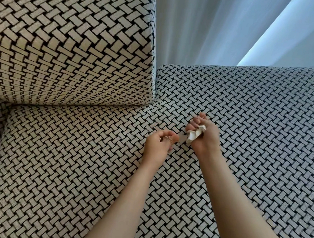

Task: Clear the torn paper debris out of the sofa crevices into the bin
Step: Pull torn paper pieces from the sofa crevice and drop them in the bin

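Note:
My right hand [203, 134] grips a crumpled wad of whitish torn paper [195, 134] over the sofa seat cushion [77, 169]. Just left of it, my left hand [160, 144] hovers with fingers curled and thumb and fingertips close together; a small pale scrap [182, 137] sits at its fingertips, though whether it is pinched I cannot tell. Both hands are near the crevice [154, 93] between the back cushion and the side part of the sofa. No bin is in view.
The sofa back cushion [65, 50] rises at the upper left. A lower woven-pattern cushion or armrest [252, 114] extends to the right. White curtains [211, 30] hang behind the sofa. A seam [71, 106] runs under the back cushion.

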{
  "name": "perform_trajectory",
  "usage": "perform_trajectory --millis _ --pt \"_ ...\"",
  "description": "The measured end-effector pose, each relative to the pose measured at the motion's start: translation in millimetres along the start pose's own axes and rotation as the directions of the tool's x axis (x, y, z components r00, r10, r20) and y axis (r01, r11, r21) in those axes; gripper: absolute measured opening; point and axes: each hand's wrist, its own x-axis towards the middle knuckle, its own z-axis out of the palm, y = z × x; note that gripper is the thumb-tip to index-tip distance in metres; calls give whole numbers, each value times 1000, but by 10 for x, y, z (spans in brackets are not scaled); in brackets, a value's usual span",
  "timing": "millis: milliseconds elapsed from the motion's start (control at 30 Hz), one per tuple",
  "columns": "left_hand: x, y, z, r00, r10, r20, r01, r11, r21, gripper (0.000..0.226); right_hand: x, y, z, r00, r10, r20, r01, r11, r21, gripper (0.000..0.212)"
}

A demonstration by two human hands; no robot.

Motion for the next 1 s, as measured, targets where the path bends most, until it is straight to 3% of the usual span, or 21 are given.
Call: perform_trajectory --millis 67,133,167,200,267,333,433,533,600,667,700,767,833,867,1000 --pt "-59 -30 79 996 -64 -54 52 979 -199 8 -27 9 16 997 -26 -75 30 999 42 20" --pt "-79 -38 163 992 -68 -109 42 973 -225 10 -57 29 11 970 -161 -182 116 964 -238 17" --pt "-81 -31 190 989 -46 -141 22 986 -164 11 -65 41 -12 941 -286 -181 167 858 -486 17" --pt "-73 -36 200 986 -2 -167 -8 998 -60 11 -64 58 -48 908 -406 -101 222 674 -704 16" --pt "-55 -83 193 979 95 -180 -61 981 186 6 -58 103 -144 857 -496 140 310 279 -909 16" --pt "-42 -142 179 972 173 -158 -112 934 339 3 -70 127 -205 838 -477 263 331 62 -942 15" --pt "2 -195 192 956 260 -134 -184 890 417 5 -99 182 -227 833 -449 323 321 -84 -943 18" --pt "26 -171 225 936 329 -123 -228 837 498 11 -97 218 -169 827 -428 365 247 -306 -919 12" --pt "44 -144 245 920 374 -119 -257 802 539 19 -88 211 -114 848 -406 342 203 -346 -916 13" --pt "62 -138 248 908 403 -112 -281 786 550 23 -94 167 -88 869 -398 293 190 -278 -942 14" --pt "79 -146 253 907 410 -100 -289 776 561 22 -101 127 -103 880 -398 258 194 -193 -962 12" --pt "124 -167 264 913 401 -69 -283 748 600 18 -133 35 -161 898 -420 132 201 124 -972 7" --pt "157 -165 279 921 383 -73 -267 756 597 20 -178 -45 -214 912 -407 -50 184 514 -838 12" --pt "162 -162 285 925 369 -87 -261 787 559 20 -204 -62 -233 920 -377 -107 177 643 -745 15" --pt "126 -101 198 968 203 -146 -168 961 219 17 -223 -62 -282 958 -237 -161 161 909 -384 20"
